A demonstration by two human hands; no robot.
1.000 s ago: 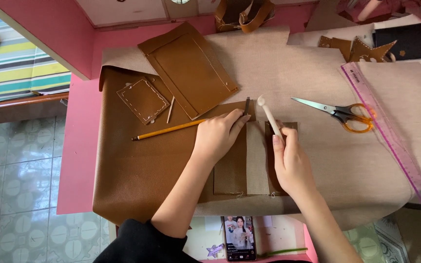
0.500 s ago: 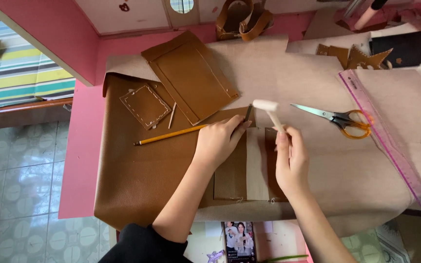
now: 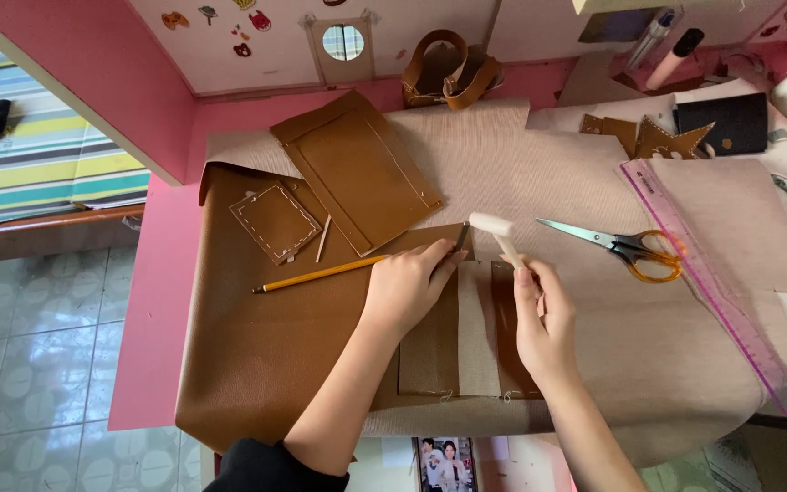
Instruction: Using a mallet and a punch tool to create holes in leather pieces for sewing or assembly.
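My left hand [image 3: 409,287] rests on a brown leather strip [image 3: 430,351] and pinches a thin metal punch [image 3: 462,237] upright at the strip's top edge. My right hand [image 3: 544,314] grips the handle of a small white mallet [image 3: 494,228], whose head hovers just right of the punch's top. A second, darker leather strip [image 3: 505,337] lies under my right hand. Both strips lie on beige fabric [image 3: 612,319] over a large brown leather sheet [image 3: 257,355].
A yellow pencil [image 3: 321,273] lies left of my left hand. Orange-handled scissors [image 3: 626,246] and a pink ruler [image 3: 708,278] lie to the right. A folded leather panel [image 3: 357,173], a small stitched patch [image 3: 275,221] and leather straps [image 3: 448,73] sit farther back. A phone [image 3: 444,465] lies at the near edge.
The mallet has swung from pointing up to lie head-left near the punch. My left hand has held the punch in place throughout.
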